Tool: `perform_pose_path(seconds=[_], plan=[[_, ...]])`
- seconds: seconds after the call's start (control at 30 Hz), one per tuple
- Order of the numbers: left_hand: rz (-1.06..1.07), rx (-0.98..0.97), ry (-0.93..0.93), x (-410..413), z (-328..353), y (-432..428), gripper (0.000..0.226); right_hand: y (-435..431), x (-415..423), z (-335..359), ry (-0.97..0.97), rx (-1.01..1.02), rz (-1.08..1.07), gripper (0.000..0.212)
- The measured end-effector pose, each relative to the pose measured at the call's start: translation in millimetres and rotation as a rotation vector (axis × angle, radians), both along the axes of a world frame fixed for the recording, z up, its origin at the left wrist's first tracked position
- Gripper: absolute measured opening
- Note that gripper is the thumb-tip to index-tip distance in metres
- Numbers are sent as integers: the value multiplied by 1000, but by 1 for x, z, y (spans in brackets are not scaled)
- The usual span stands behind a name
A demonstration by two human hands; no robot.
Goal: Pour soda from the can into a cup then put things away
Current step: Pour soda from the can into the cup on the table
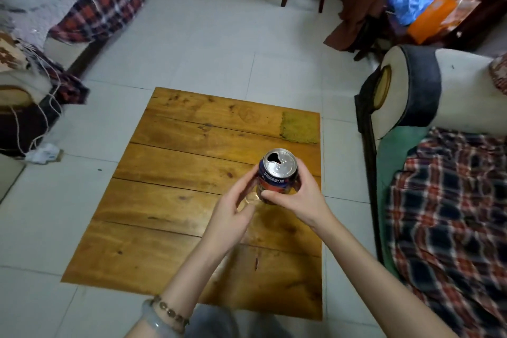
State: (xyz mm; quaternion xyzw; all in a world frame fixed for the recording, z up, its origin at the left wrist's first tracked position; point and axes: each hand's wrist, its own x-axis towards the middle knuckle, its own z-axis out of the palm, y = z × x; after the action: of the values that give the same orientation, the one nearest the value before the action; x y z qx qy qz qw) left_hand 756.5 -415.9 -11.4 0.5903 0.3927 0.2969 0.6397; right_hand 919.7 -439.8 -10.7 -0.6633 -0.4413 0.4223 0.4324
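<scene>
On the counter, a low top of knotty, varnished planks with dark seams, a square, coarse yellow-green pad lies flat at the far right corner. Above mid-counter, the right grip wraps the can, thumb on the near side and fingers on the far side. The can is a smooth metal cylinder with a blue and orange printed wall. Its silver lid faces up, beaded with droplets, and the mouth is open. The left grip curls round a clear cup just below and left of the can. The cup is faint and largely hidden, so contact between cup and can cannot be told. A bead bracelet and a pale, smooth bangle circle the left wrist.
</scene>
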Motion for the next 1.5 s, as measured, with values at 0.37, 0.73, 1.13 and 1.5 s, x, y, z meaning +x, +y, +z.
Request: perform_pose_path(seconds=[0.37,0.73,1.13,1.5], plan=[[153,-285,-102,75,-82,-50,67,-30,75,-58,-107,-107,133,66],[238,-401,-148,93,-167,-33,61,-1,89,-136,-263,-213,291,71],[315,-554,-293,86,-235,-31,63,24,85,-182,-494,-244,450,74],[313,-547,-377,89,-225,-28,44,42,80,-175,-645,-263,549,68]])
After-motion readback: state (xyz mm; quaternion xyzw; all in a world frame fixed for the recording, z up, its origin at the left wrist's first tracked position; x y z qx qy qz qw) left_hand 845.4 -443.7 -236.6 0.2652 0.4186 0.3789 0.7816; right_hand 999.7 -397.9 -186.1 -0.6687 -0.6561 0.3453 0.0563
